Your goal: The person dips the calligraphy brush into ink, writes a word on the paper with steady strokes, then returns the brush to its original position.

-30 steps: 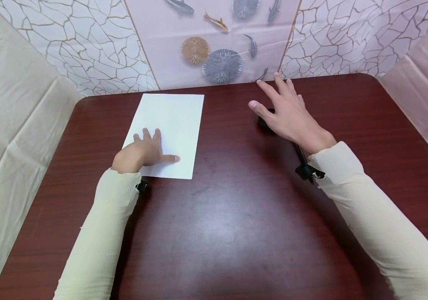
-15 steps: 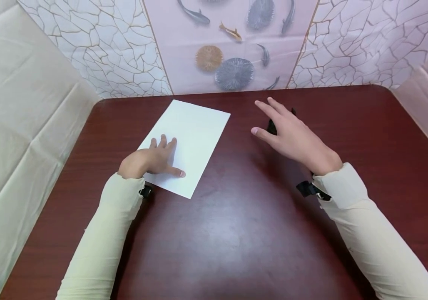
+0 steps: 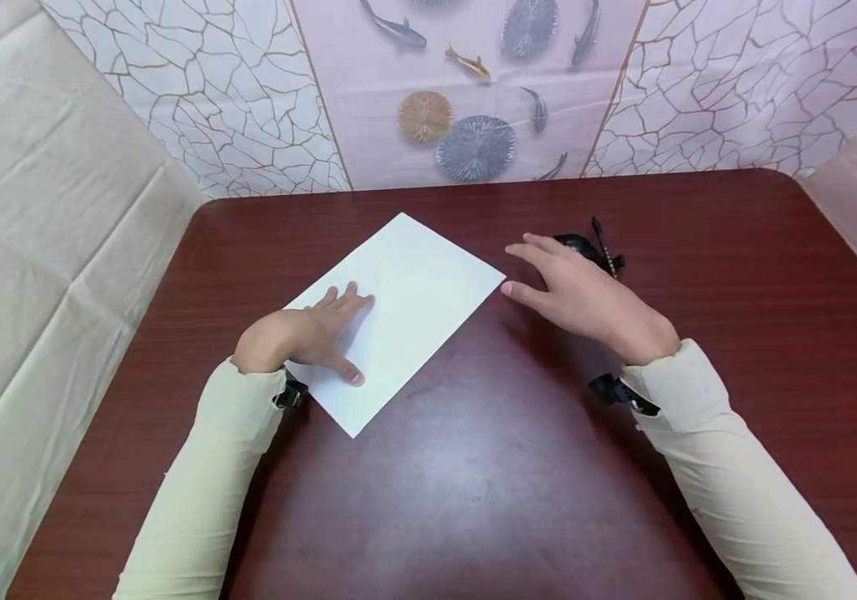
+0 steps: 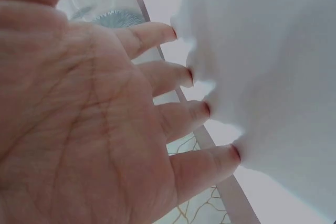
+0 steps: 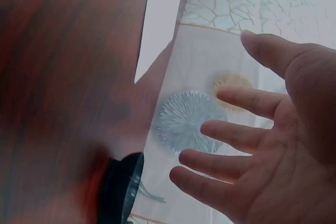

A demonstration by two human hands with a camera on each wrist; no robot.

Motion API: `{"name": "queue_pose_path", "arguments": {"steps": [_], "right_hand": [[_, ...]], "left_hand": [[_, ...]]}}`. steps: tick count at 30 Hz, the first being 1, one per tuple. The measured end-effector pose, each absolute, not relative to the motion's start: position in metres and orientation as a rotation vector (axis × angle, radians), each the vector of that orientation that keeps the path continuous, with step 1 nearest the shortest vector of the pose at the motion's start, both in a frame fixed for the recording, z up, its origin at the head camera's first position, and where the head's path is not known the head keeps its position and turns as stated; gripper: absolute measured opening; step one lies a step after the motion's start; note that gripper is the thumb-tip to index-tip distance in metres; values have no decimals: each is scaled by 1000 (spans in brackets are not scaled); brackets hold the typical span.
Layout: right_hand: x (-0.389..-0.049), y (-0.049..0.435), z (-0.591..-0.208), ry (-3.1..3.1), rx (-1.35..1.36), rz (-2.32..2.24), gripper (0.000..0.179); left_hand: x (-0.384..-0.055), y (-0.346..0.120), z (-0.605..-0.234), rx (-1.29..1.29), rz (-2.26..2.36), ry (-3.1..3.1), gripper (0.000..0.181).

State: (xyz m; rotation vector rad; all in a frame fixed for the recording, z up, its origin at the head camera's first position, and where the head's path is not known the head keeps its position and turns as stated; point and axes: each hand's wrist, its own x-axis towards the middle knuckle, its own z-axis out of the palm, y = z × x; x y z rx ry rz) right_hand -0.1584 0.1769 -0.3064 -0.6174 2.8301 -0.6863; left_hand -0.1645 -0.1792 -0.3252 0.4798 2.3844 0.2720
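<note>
A plain white sheet of paper (image 3: 421, 292) lies turned at a slant on the dark red-brown table. My left hand (image 3: 308, 333) rests on its left part, fingers and thumb spread; the left wrist view shows several fingertips pressing on the paper (image 4: 273, 87). To the right, my right hand (image 3: 586, 296) hovers with loosely extended fingers, holding nothing. One corner of the sheet points at its fingertips, and the right wrist view shows that corner of the paper (image 5: 163, 19) apart from the fingers.
Just behind the right hand sits a black rounded object (image 3: 577, 243), partly hidden, with a thin dark stick (image 3: 603, 242) beside it; its kind is unclear. Patterned cloth (image 3: 473, 100) hangs along the table's back edge, and pale cloth (image 3: 46, 217) walls the left side.
The paper has turned clockwise under my left hand, its far right corner swinging rightward and nearer. My right hand has come back towards me, uncovering more of the black object. The head view has shifted slightly.
</note>
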Motion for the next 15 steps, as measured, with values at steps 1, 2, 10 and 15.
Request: {"name": "queue_pose_path", "arguments": {"steps": [1,2,10,15], "right_hand": [[-158,176,-308,2816,-626,-679,62],[-159,174,-311,2806,-634,-675,62],[-155,165,-323,2680,-780,-646,50],[-152,166,-323,2638,-853,-607,27]], "left_hand": [[-164,-179,-325,492,272,2383,121],[-164,-179,-325,510,274,2382,121],[-163,-176,-327,593,308,2337,123],[-164,-177,-329,632,331,2316,123]]}}
